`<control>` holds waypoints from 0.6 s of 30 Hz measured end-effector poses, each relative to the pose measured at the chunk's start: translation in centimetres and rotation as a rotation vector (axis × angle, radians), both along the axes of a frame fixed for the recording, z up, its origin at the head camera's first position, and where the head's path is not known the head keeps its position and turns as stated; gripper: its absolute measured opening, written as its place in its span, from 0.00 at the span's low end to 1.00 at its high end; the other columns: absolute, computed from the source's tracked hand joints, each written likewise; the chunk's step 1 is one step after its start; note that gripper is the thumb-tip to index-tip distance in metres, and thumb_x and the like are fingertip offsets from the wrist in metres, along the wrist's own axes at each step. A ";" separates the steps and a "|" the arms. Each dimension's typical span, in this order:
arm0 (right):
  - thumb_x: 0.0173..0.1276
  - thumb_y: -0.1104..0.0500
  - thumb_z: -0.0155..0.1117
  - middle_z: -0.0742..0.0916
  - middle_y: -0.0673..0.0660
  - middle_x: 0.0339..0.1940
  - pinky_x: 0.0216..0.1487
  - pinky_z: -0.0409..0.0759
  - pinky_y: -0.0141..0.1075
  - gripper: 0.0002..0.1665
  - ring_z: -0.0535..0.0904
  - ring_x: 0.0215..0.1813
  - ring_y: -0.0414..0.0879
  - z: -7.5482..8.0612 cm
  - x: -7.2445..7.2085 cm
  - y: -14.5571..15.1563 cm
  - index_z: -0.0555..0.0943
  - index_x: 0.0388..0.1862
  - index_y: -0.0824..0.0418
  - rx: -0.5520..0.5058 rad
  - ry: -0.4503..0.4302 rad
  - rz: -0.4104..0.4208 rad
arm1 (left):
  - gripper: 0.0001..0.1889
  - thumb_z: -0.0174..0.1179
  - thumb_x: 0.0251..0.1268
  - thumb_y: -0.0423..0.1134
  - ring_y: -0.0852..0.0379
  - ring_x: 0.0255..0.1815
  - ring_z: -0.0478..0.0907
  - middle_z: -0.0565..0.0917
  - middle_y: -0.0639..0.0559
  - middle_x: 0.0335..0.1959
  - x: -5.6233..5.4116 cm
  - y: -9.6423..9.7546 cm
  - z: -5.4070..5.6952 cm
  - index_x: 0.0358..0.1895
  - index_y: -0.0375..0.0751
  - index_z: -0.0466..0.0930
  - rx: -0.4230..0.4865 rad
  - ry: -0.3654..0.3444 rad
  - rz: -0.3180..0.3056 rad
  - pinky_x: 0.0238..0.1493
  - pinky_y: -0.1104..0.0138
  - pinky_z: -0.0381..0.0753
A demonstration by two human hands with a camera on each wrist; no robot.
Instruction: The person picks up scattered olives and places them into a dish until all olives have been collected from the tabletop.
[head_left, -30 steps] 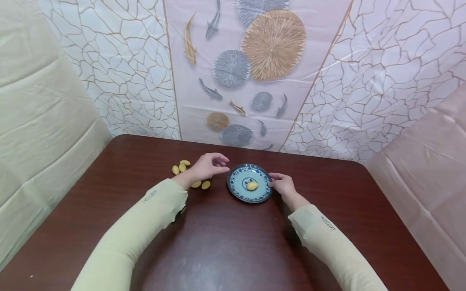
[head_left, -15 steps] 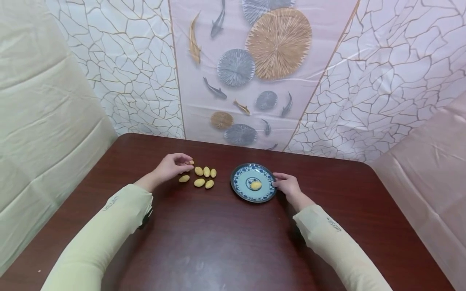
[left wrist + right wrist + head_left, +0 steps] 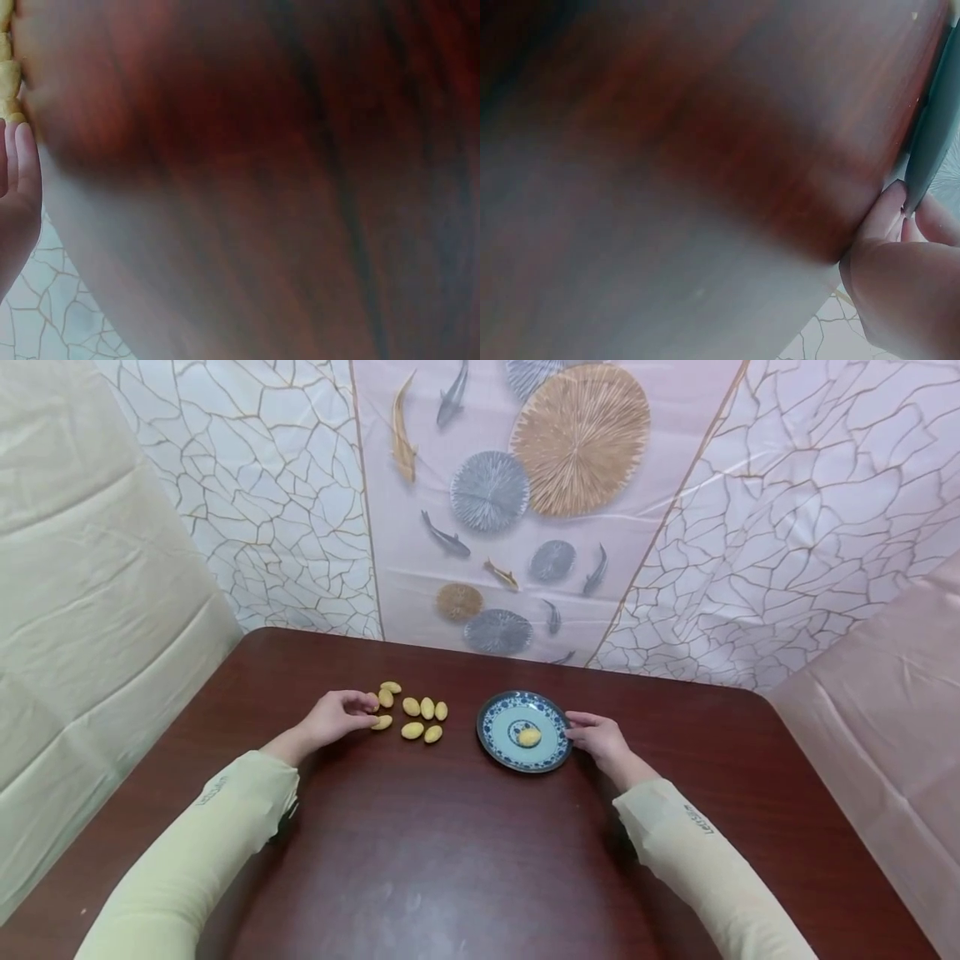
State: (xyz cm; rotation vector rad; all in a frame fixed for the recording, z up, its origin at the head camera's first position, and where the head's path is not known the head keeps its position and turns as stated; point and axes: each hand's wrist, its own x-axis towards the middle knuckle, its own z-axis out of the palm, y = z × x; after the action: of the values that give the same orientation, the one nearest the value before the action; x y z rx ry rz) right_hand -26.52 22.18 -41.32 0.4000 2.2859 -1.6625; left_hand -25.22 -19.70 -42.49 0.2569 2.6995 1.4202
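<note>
My dark, wood-grained worktop [image 3: 450,852] meets creased, crackle-patterned wall cloth [image 3: 277,485]. My left hand [image 3: 330,718], thumb and fingers apart, is at the cluster of yellow ovals [image 3: 412,731]; my right hand [image 3: 600,740] pinches the round, blue-patterned plate [image 3: 517,759], bearing one yellow oval [image 3: 528,737].

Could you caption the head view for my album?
Right grip on a plate holding one yellow oval, left grip at more ovals on the table.

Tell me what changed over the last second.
The left hand moved leftward from beside the plate to the yellow pieces; whether it pinches one is unclear. The right hand still holds the plate's right rim, and the single piece on the plate stayed put.
</note>
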 end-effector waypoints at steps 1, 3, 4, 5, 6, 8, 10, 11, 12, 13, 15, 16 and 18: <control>0.68 0.66 0.56 0.74 0.66 0.65 0.57 0.76 0.35 0.28 0.76 0.50 0.42 0.0 0.0 0.1 0.68 0.67 0.63 0.001 0.002 0.004 | 0.18 0.66 0.56 0.39 0.54 0.42 0.78 0.82 0.38 0.46 0.0 0.0 0.0 0.47 0.32 0.80 -0.008 -0.007 -0.002 0.40 0.74 0.74; 0.67 0.66 0.56 0.74 0.66 0.65 0.54 0.77 0.33 0.28 0.76 0.48 0.40 0.0 -0.1 0.2 0.68 0.66 0.63 -0.007 0.006 -0.001 | 0.19 0.66 0.55 0.40 0.54 0.42 0.78 0.82 0.39 0.46 0.0 0.1 0.0 0.48 0.33 0.80 -0.029 -0.017 -0.011 0.41 0.72 0.75; 0.67 0.67 0.56 0.74 0.66 0.65 0.53 0.78 0.32 0.28 0.76 0.47 0.39 0.0 -0.1 0.2 0.68 0.66 0.64 -0.012 0.010 -0.001 | 0.19 0.66 0.55 0.41 0.53 0.42 0.78 0.82 0.39 0.46 0.0 0.2 0.0 0.48 0.33 0.80 -0.037 -0.020 -0.014 0.42 0.71 0.75; 0.67 0.67 0.56 0.74 0.67 0.65 0.52 0.78 0.31 0.28 0.76 0.46 0.38 0.0 -0.1 0.3 0.68 0.67 0.64 -0.015 0.014 0.001 | 0.19 0.66 0.55 0.41 0.53 0.42 0.78 0.82 0.39 0.46 0.0 0.2 0.0 0.48 0.33 0.80 -0.047 -0.019 -0.021 0.42 0.70 0.75; 0.67 0.67 0.56 0.73 0.67 0.65 0.51 0.78 0.30 0.28 0.77 0.45 0.38 0.0 -0.1 0.3 0.68 0.67 0.64 -0.015 0.013 0.002 | 0.19 0.66 0.55 0.40 0.53 0.42 0.78 0.82 0.40 0.46 0.0 0.3 0.0 0.48 0.33 0.80 -0.052 -0.021 -0.020 0.42 0.70 0.76; 0.67 0.67 0.56 0.74 0.67 0.65 0.51 0.78 0.31 0.28 0.77 0.44 0.37 0.0 -0.1 0.3 0.68 0.66 0.64 -0.017 0.010 -0.004 | 0.18 0.66 0.55 0.39 0.53 0.42 0.78 0.82 0.39 0.45 0.0 0.4 0.0 0.47 0.33 0.80 -0.053 -0.016 -0.027 0.42 0.69 0.76; 0.67 0.67 0.55 0.74 0.67 0.65 0.54 0.78 0.32 0.28 0.77 0.45 0.38 0.0 -0.1 0.3 0.67 0.67 0.65 -0.014 0.010 0.003 | 0.16 0.66 0.55 0.37 0.53 0.40 0.79 0.83 0.39 0.44 0.0 0.5 -0.1 0.46 0.32 0.81 -0.053 -0.006 -0.034 0.41 0.70 0.76; 0.67 0.67 0.55 0.74 0.67 0.65 0.55 0.77 0.34 0.28 0.77 0.46 0.38 0.0 -0.1 0.3 0.67 0.67 0.64 -0.011 0.007 0.003 | 0.16 0.66 0.55 0.36 0.54 0.39 0.79 0.83 0.39 0.42 0.0 0.5 -0.1 0.46 0.32 0.81 -0.056 0.001 -0.038 0.40 0.71 0.76; 0.68 0.67 0.55 0.74 0.67 0.65 0.57 0.76 0.35 0.28 0.77 0.47 0.39 0.0 -0.1 0.2 0.67 0.67 0.64 -0.008 0.006 0.004 | 0.15 0.66 0.54 0.35 0.55 0.38 0.79 0.83 0.40 0.41 0.0 0.6 -0.2 0.45 0.32 0.81 -0.058 0.009 -0.042 0.40 0.71 0.76; 0.68 0.67 0.55 0.74 0.67 0.64 0.59 0.75 0.37 0.28 0.77 0.48 0.40 0.0 -0.1 0.2 0.67 0.67 0.64 -0.010 0.005 0.002 | 0.14 0.65 0.54 0.34 0.55 0.37 0.79 0.83 0.39 0.40 0.0 0.6 -0.2 0.44 0.31 0.81 -0.064 0.022 -0.051 0.39 0.71 0.76; 0.68 0.67 0.54 0.74 0.66 0.65 0.61 0.73 0.39 0.28 0.76 0.50 0.42 -0.1 -0.1 0.1 0.67 0.67 0.64 -0.006 0.004 0.004 | 0.13 0.65 0.54 0.33 0.55 0.36 0.78 0.82 0.40 0.38 0.0 0.7 -0.3 0.44 0.31 0.81 -0.076 0.038 -0.057 0.39 0.71 0.75; 0.68 0.67 0.54 0.74 0.66 0.64 0.62 0.73 0.39 0.28 0.76 0.50 0.42 -0.1 -0.1 0.1 0.67 0.67 0.64 -0.007 0.003 0.000 | 0.13 0.65 0.54 0.32 0.54 0.36 0.78 0.82 0.40 0.38 0.1 0.8 -0.3 0.43 0.31 0.81 -0.082 0.040 -0.056 0.39 0.70 0.75; 0.68 0.67 0.54 0.74 0.67 0.64 0.61 0.74 0.38 0.28 0.76 0.49 0.41 -0.2 -0.1 0.0 0.67 0.67 0.64 -0.006 0.005 -0.004 | 0.12 0.64 0.55 0.32 0.54 0.36 0.78 0.82 0.40 0.37 0.2 0.8 -0.4 0.43 0.31 0.81 -0.096 0.046 -0.057 0.39 0.69 0.75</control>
State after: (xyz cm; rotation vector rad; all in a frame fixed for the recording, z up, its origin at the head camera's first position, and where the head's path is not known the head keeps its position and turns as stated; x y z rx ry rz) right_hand -26.63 22.15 -41.49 0.3995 2.2844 -1.6732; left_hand -25.05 -18.91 -42.85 0.3610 2.7634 1.2804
